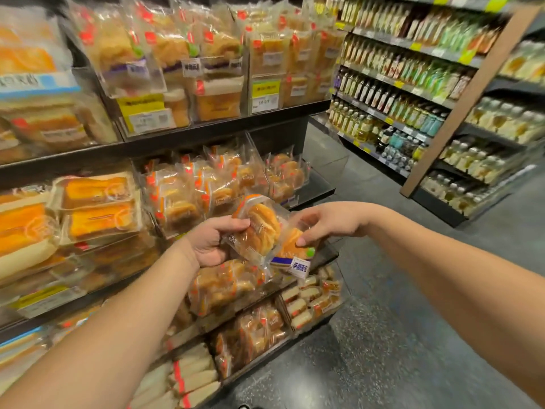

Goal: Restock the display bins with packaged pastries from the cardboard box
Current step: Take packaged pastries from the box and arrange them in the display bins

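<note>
My left hand [211, 242] grips a clear-wrapped golden pastry pack with an orange edge [258, 228], held upright in front of the shelves. My right hand [327, 222] pinches a second pack with a purple and white label [290, 253], just right of and partly behind the first. Both packs hover over a clear display bin [274, 286] that holds similar pastries [224, 283] on the third shelf down. The cardboard box is not in view.
Dark shelves [224, 121] on the left carry several bins of wrapped breads and cakes, with yellow price tags [265, 93]. Across a grey speckled aisle floor [383, 335], another rack at the right [392, 93] is lined with bottles.
</note>
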`<state>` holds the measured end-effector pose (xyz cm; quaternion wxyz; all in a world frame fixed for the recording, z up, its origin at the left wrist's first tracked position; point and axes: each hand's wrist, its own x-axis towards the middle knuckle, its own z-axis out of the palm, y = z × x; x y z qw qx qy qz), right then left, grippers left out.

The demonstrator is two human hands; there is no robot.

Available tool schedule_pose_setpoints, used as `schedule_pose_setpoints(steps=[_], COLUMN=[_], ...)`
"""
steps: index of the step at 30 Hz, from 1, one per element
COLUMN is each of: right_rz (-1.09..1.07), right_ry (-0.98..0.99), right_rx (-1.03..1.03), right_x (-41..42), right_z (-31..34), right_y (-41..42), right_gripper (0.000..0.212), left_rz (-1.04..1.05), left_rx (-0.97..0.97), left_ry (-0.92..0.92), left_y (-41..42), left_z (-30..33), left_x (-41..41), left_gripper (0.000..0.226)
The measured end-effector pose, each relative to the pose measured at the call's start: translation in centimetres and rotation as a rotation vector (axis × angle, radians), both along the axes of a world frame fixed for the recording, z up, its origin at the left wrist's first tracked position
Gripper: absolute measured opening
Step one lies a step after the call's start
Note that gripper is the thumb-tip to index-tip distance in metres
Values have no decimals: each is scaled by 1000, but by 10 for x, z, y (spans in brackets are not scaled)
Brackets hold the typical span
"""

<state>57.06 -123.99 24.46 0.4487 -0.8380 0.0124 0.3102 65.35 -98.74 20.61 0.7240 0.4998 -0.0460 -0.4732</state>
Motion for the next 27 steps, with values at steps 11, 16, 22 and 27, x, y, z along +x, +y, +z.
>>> schedule_pose_setpoints(steps=[11, 16, 22, 27], right_rz=[-176, 2, 268, 496], right_ry=[-193, -327, -473, -448], right_rx=[-426, -709, -913, -982], right_x=[83, 149, 224, 254], right_z=[45, 59, 31, -18], right_y=[-138, -181, -213, -225], right_gripper=[29, 39, 49, 44], left_rz=[154, 267, 452, 585], left_rx=[227, 271, 261, 223], left_ry=[-164, -197, -153, -122], left_y=[-76, -113, -152, -171], left_z=[19, 17, 13, 6], left_x=[71, 87, 93, 94], left_gripper=[53, 33, 24, 15])
